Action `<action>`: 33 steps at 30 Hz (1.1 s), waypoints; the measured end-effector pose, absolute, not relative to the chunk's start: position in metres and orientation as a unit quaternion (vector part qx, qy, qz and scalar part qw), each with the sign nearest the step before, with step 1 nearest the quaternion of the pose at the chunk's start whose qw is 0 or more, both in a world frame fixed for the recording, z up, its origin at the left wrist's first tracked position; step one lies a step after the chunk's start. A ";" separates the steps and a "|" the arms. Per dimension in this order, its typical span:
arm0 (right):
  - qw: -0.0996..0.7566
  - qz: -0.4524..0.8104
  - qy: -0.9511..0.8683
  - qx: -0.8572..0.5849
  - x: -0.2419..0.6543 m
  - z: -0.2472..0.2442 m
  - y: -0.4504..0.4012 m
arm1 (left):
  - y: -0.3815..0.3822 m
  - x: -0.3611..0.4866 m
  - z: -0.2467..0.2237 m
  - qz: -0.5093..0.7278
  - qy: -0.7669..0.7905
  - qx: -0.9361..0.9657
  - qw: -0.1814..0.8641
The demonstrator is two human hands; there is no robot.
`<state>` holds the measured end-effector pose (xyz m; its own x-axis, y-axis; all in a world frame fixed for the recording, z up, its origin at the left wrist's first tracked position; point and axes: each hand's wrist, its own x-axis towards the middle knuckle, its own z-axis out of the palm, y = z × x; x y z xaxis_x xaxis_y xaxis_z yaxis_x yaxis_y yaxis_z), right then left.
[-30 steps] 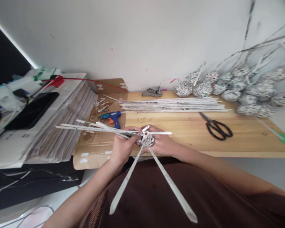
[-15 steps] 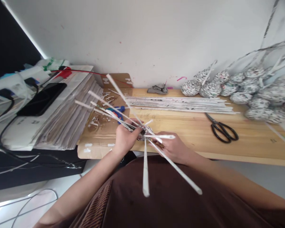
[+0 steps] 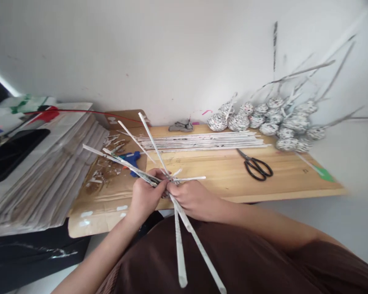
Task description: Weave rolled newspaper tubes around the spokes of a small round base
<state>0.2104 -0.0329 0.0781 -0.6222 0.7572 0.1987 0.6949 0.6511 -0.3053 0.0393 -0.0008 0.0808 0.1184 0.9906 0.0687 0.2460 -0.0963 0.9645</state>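
Note:
Both hands meet over the near edge of the table around a small weaving of rolled paper tubes (image 3: 180,245). Several tubes spread from its centre, some up and left, others down over my lap. My left hand (image 3: 145,196) is closed on the weaving's left side, thumb near the centre. With its fingers pinched at the centre, my right hand (image 3: 196,200) grips the weaving from the right. The hands hide most of the woven middle.
Straight paper tubes (image 3: 202,141) lie in a row behind the hands. Black-handled scissors (image 3: 257,167) are at the right, before woven paper balls (image 3: 274,118). A blue glue gun (image 3: 131,161) rests on cardboard with scraps. Stacked paper (image 3: 52,171) and a phone (image 3: 16,153) are on the left.
My right hand has moved in from the right and now pinches at the weaving's centre beside the left thumb. The tubes have turned a little, and the camera view has shifted right.

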 end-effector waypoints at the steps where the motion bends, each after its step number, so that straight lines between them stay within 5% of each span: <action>1: 0.140 0.099 -0.898 -0.406 0.210 0.078 -0.033 | -0.001 0.040 0.081 0.424 0.506 0.609 0.438; 27: 0.190 0.168 -0.881 -0.399 0.211 0.084 -0.038 | -0.009 0.028 0.081 0.426 0.529 0.626 0.383; 33: 0.358 0.168 -0.849 -0.351 0.236 0.088 -0.048 | -0.009 0.010 0.077 0.474 0.519 0.552 0.448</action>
